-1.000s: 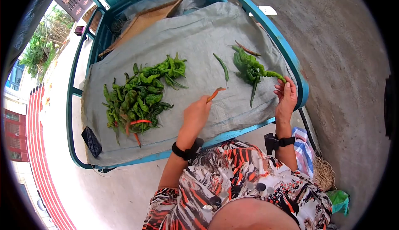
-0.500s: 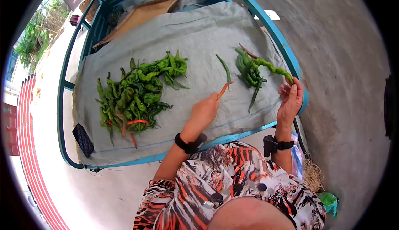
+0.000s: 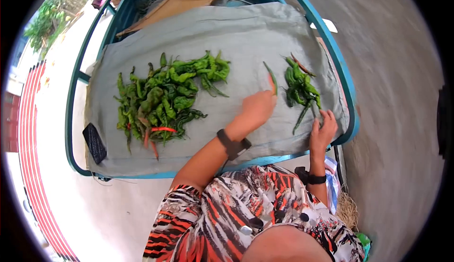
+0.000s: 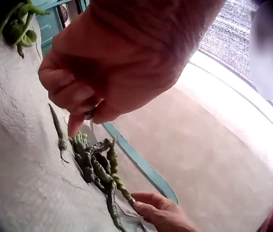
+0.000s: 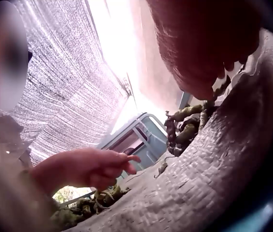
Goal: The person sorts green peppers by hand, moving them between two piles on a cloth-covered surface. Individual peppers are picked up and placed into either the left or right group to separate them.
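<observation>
My left hand (image 3: 259, 108) holds a red-orange chili pepper (image 3: 271, 83), its end sticking out past the fingers. It overlaps a single long green pepper (image 3: 267, 67) lying on the grey woven sheet (image 3: 246, 39). My right hand (image 3: 323, 130) is at the near end of the small right-hand pile of green peppers (image 3: 295, 84). In the left wrist view its thumb and fingers pinch the end of a twisted green pepper (image 4: 122, 188). A dark reddish pepper (image 3: 302, 65) lies at that pile's far side.
A larger heap of green peppers (image 3: 165, 91) with a few red ones covers the sheet's left part. A dark phone-like object (image 3: 94, 143) lies at the left corner. Teal cart rails (image 3: 347, 82) border the sheet, and a tan woven tray (image 3: 189, 2) stands behind.
My left hand has moved right and away from me with the red-orange pepper, to the single green pepper. My right hand has lowered the twisted green pepper's end toward the small pile.
</observation>
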